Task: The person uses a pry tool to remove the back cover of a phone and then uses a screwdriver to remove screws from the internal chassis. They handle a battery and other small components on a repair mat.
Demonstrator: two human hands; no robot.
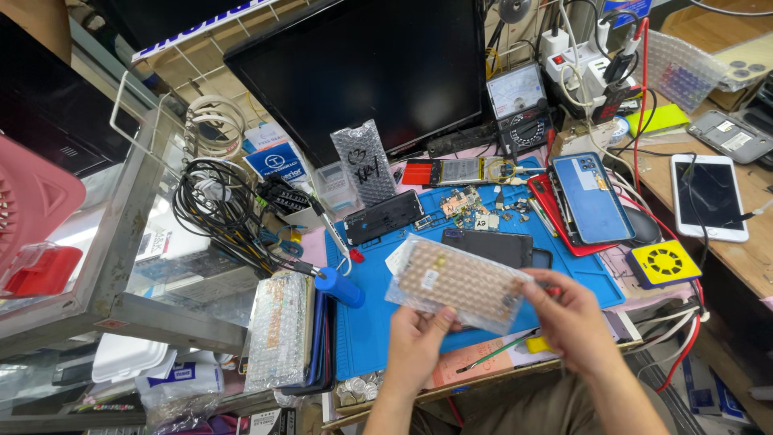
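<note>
Far left: a red plastic basket sits on a metal-framed glass shelf, well apart from the hands.
Cables: a black bundle of cables lies beside the shelf, left of the blue work mat.
Bubble-wrapped pack: a wrapped block rests at the mat's left edge, next to a blue-handled tool.
Left hand: thumb and fingers are pinched on the lower left edge of the bubble-wrap pouch.
Pouch: held in the air above the mat's front half, tilted, with a pale flat part inside.
Right hand: fingers are closed on the pouch's right end.
Mat centre: a dark phone lies just behind the pouch.
Right: a blue phone on a red frame, a yellow square box, then a white phone on the wooden bench.
</note>
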